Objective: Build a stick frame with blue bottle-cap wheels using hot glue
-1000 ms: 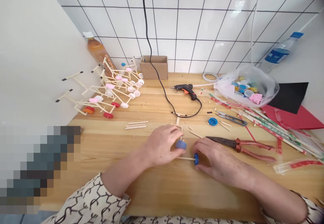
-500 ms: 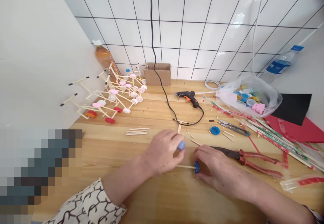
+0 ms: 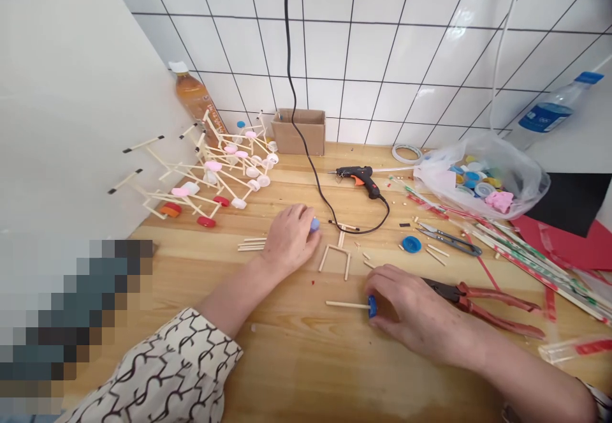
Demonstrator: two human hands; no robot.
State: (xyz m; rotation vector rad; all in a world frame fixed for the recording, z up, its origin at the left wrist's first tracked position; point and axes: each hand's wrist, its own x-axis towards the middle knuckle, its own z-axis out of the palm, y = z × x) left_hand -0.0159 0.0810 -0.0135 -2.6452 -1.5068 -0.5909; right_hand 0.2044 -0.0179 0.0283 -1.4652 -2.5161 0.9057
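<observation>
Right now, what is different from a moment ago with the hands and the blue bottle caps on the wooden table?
The left hand moved up and left, away from the middle, carrying the pale blue bottle cap at its fingertips. A small U-shaped frame of wooden sticks now shows on the table. The right hand stayed on the dark blue bottle cap at the end of a wooden stick.

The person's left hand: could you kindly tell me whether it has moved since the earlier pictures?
Yes: the left hand has moved away from the person and to the left, and now sits closer to the hot glue gun, which serves as the fixed reference.
</observation>
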